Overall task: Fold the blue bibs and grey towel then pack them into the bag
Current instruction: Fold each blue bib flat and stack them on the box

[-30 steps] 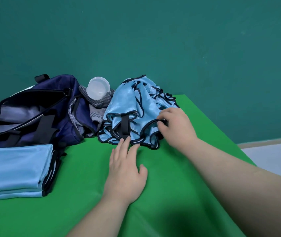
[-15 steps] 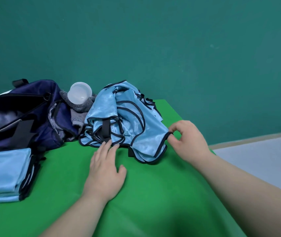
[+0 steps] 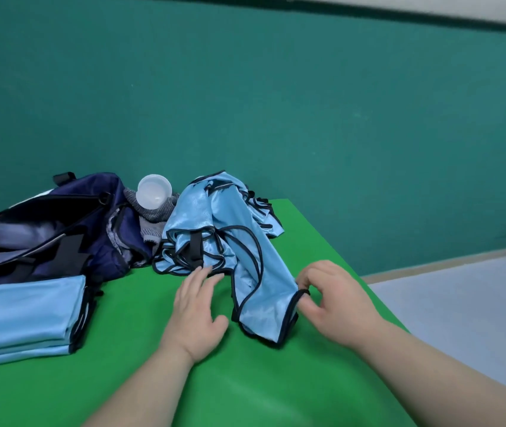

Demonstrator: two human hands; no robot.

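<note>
1. Teal wall (image 3: 276, 103) fills pretty much the whole far side, with a strip of grey floor (image 3: 461, 303) off to the right.
2. Green table (image 3: 245, 380) runs from the near edge up to the wall, and everything sits on it.
3. Navy bag (image 3: 60, 229) is at the far left, lying on its side-ish with the mouth gaping open. I can only see dark lining and a greyish panel inside, so I honestly can't tell if anything's packed in there.
4. Folded stack of blue bibs (image 3: 20, 315) is near left, flat on the table just in front of the bag and touching its near edge, not in it.
5. Crumpled pile of blue bibs (image 3: 214, 223) with black trim is mid-table, right of the bag. One bib (image 3: 264, 303) trails out of it toward the near right.
6. Right hand (image 3: 335, 303) has finger and thumb pinching the black-trimmed edge of that trailing bib.
7. Left hand (image 3: 196, 315) lies flat, palm down on the table, with fingers straight and the tips just touching the pile's near edge.
8. Grey towel (image 3: 153, 217) is bunched up between the bag's right end and the pile. Can't tell if it's tucked into a pocket.
9. Clear plastic cup (image 3: 154, 191) rests tipped on top of the towel, opening facing the camera, and looks empty.
</note>
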